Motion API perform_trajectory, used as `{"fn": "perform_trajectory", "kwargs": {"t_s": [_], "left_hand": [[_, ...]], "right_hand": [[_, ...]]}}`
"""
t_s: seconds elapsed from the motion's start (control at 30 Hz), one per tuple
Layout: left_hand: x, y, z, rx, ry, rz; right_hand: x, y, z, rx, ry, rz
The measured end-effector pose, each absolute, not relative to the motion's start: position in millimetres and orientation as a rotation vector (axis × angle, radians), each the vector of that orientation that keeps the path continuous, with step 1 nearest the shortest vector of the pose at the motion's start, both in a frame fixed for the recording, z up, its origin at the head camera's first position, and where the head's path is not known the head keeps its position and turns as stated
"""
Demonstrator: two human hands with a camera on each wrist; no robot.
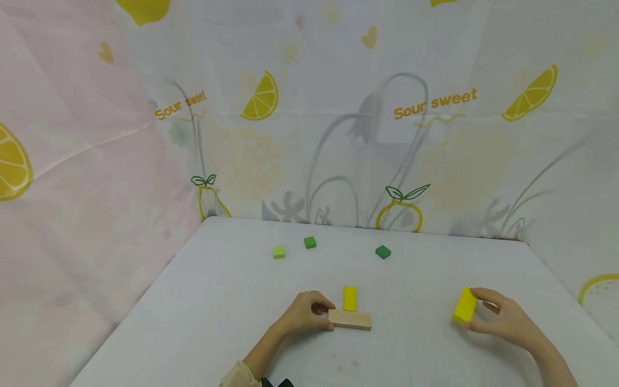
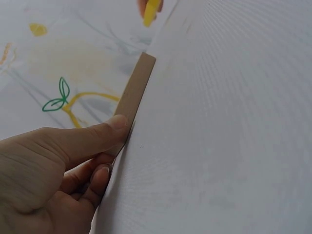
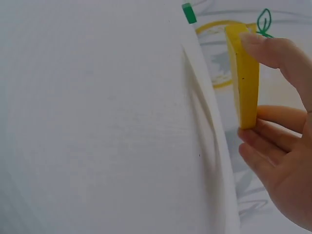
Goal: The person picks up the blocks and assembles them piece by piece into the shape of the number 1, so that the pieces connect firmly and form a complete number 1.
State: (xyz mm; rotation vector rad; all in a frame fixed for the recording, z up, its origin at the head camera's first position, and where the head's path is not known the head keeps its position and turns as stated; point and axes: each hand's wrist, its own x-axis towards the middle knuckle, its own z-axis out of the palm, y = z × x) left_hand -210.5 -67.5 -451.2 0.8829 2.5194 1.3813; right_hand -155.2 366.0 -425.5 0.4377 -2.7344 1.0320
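Note:
With thumb and fingers, my left hand (image 1: 307,314) grips the left end of a plain wooden block (image 1: 350,319) on the white table. Right behind that block lies a yellow block (image 1: 350,298); whether the two touch I cannot tell. Over on the right, my right hand (image 1: 505,320) pinches a second yellow block (image 1: 465,306) between thumb and fingertips. In the right wrist view this yellow block (image 3: 247,78) is held by its two ends. The left wrist view shows the wooden block (image 2: 136,87) under the left thumb.
Toward the back of the table (image 1: 203,301) sit a light green block (image 1: 279,252), a green block (image 1: 310,242) and a dark green block (image 1: 383,252). A lemon-printed cloth (image 1: 300,161) hangs behind the table's far edge and along its sides.

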Motion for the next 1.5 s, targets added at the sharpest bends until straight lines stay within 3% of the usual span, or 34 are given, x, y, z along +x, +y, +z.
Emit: {"fn": "perform_trajectory", "kwargs": {"t_s": [1.5], "left_hand": [[-210,-68,-451,0.884,2.528,1.379]], "right_hand": [[-194,309,-406,0.649,-2.67,1.144]]}}
